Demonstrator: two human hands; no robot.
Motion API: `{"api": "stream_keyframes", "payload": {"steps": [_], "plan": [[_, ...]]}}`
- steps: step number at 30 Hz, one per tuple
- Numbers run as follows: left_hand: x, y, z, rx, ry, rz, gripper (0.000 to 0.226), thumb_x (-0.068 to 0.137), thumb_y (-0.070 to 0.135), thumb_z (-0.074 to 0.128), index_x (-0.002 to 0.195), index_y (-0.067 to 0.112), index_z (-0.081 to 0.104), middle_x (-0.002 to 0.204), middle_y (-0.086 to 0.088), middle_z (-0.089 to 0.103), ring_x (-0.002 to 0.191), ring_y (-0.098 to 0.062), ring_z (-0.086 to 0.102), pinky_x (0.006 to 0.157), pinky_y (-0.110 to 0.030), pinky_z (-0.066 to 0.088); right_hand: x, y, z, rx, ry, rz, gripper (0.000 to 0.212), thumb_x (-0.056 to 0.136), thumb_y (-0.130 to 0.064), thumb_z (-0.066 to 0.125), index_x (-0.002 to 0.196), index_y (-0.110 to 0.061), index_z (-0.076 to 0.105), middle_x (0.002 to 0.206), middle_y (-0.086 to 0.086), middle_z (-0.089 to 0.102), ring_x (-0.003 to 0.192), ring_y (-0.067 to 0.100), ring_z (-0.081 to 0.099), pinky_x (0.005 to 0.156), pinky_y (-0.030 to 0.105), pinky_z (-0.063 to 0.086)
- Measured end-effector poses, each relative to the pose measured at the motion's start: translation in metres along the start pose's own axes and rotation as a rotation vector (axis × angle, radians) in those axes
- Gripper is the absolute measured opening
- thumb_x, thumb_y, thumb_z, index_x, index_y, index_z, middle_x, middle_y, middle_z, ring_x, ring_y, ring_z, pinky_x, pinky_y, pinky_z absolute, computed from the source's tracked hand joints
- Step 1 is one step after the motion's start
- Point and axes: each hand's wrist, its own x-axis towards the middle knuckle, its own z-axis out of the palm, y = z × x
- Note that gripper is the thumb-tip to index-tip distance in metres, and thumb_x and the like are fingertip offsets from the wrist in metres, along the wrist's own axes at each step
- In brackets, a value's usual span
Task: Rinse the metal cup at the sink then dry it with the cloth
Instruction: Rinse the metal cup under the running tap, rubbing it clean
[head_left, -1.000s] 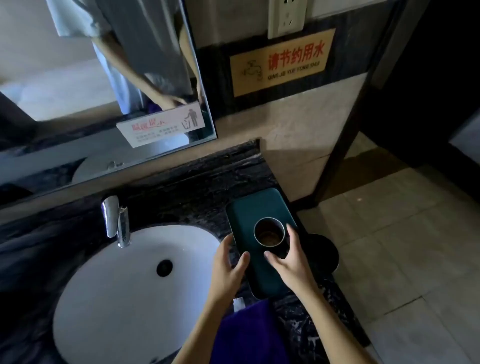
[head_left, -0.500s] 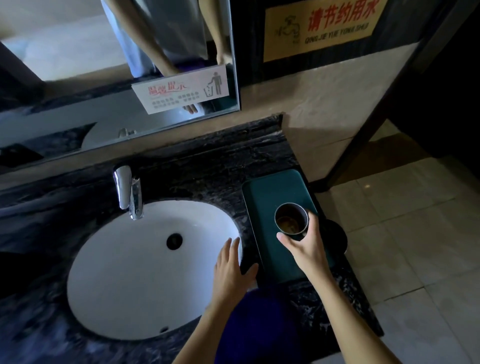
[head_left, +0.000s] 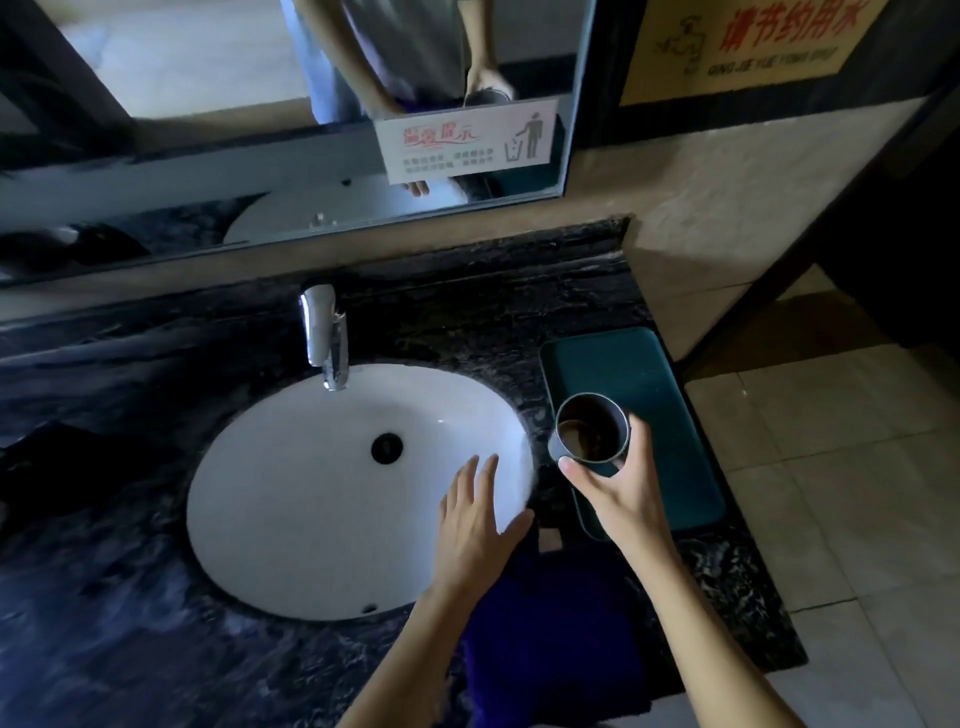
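Note:
My right hand (head_left: 621, 493) grips the metal cup (head_left: 591, 431), lifted and tilted above the left edge of a dark green tray (head_left: 670, 441). Brown residue shows inside the cup. To the left lies the white oval sink (head_left: 311, 499) with a chrome faucet (head_left: 324, 338) at its back rim. My left hand (head_left: 475, 525) hovers flat with fingers apart over the sink's right rim, holding nothing. A purple cloth (head_left: 556, 639) lies on the counter in front of the tray, between my forearms.
The dark marble counter (head_left: 130, 597) surrounds the sink and ends at a drop to the tiled floor (head_left: 831, 493) on the right. A mirror (head_left: 260, 104) with a white notice and a yellow wall sign (head_left: 737, 47) stand behind.
My right hand has lifted the cup off the tray and carried it left toward the sink. My left hand left the tray's edge and moved over the sink rim.

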Motion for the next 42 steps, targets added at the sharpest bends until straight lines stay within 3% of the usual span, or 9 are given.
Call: {"api": "stream_keyframes", "payload": {"steps": [2,9,13,17,21,24,28,34,42], "plan": [[-0.006,-0.012,-0.025,-0.097,0.050,0.011,0.085,0.100,0.049,0.065,0.167,0.024,0.018,0.176,-0.003,0.018,0.162,-0.024,0.018,0.127,-0.041,0.021,-0.010,-0.011,0.026,0.007,-0.048,-0.018,0.068,0.083,-0.015,0.084,0.136,-0.024,0.042,0.129,-0.015,0.056,0.116,-0.014,0.054,0.094,0.003,0.040],[-0.015,-0.070,-0.099,-0.342,0.182,0.123,0.095,0.090,0.037,0.082,0.161,0.040,0.018,0.164,0.019,0.032,0.155,-0.010,0.031,0.124,-0.032,0.032,-0.044,-0.051,0.133,0.000,-0.242,-0.104,0.071,0.082,-0.004,0.082,0.133,-0.036,0.045,0.132,-0.022,0.054,0.118,-0.022,0.051,0.095,0.002,0.040],[-0.024,-0.107,-0.120,-0.508,0.204,0.101,0.097,0.088,0.027,0.086,0.152,0.056,0.019,0.153,0.039,0.031,0.142,0.014,0.036,0.113,-0.014,0.035,-0.056,-0.061,0.184,0.024,-0.333,-0.098,0.071,0.080,-0.017,0.079,0.141,-0.030,0.045,0.139,-0.011,0.059,0.129,-0.002,0.055,0.103,0.014,0.046],[-0.028,-0.134,-0.139,-0.669,0.253,0.035,0.092,0.086,0.017,0.088,0.154,0.041,0.031,0.145,0.034,0.048,0.130,0.015,0.053,0.105,-0.010,0.045,-0.065,-0.073,0.220,0.037,-0.424,-0.040,0.071,0.081,-0.029,0.081,0.142,-0.035,0.044,0.138,-0.017,0.059,0.130,-0.002,0.055,0.106,0.026,0.050],[-0.021,-0.156,-0.153,-0.732,0.315,0.010,0.070,0.085,0.009,0.087,0.145,0.020,0.053,0.126,0.023,0.071,0.118,0.007,0.066,0.095,-0.011,0.050,-0.061,-0.086,0.242,0.040,-0.548,-0.013,0.070,0.088,-0.037,0.079,0.147,-0.035,0.041,0.140,-0.023,0.055,0.130,-0.010,0.051,0.106,0.017,0.046],[-0.011,-0.166,-0.160,-0.774,0.322,-0.037,0.066,0.082,0.009,0.090,0.140,0.015,0.058,0.121,0.020,0.075,0.113,0.003,0.070,0.091,-0.012,0.053,-0.040,-0.101,0.248,0.050,-0.430,0.012,0.051,0.098,-0.038,0.065,0.144,-0.025,0.048,0.140,-0.010,0.059,0.130,0.005,0.056,0.102,0.018,0.046],[0.007,-0.173,-0.159,-0.828,0.342,-0.100,0.063,0.079,0.001,0.090,0.133,0.015,0.061,0.123,0.006,0.074,0.114,-0.003,0.070,0.088,-0.011,0.053,0.016,-0.137,0.251,0.298,-0.131,0.207,0.015,0.106,-0.022,0.054,0.113,-0.013,0.064,0.118,0.011,0.071,0.095,0.024,0.071,0.078,0.031,0.058],[0.033,-0.171,-0.155,-0.853,0.356,-0.161,0.061,0.078,0.003,0.090,0.117,0.038,0.059,0.117,0.012,0.072,0.102,0.012,0.068,0.083,-0.007,0.051,0.073,-0.161,0.280,0.323,-0.276,0.445,0.020,0.107,-0.018,0.052,0.111,0.000,0.059,0.092,0.021,0.073,0.064,0.025,0.069,0.050,0.024,0.056],[0.051,-0.178,-0.149,-0.846,0.322,-0.212,0.071,0.071,0.025,0.092,0.133,0.032,0.058,0.124,0.017,0.071,0.119,-0.004,0.067,0.107,-0.042,0.056,0.088,-0.155,0.297,0.358,-0.310,0.494,0.031,0.110,-0.015,0.044,0.092,0.003,0.062,0.070,0.015,0.059,0.050,0.015,0.048,0.038,0.019,0.033]]}}
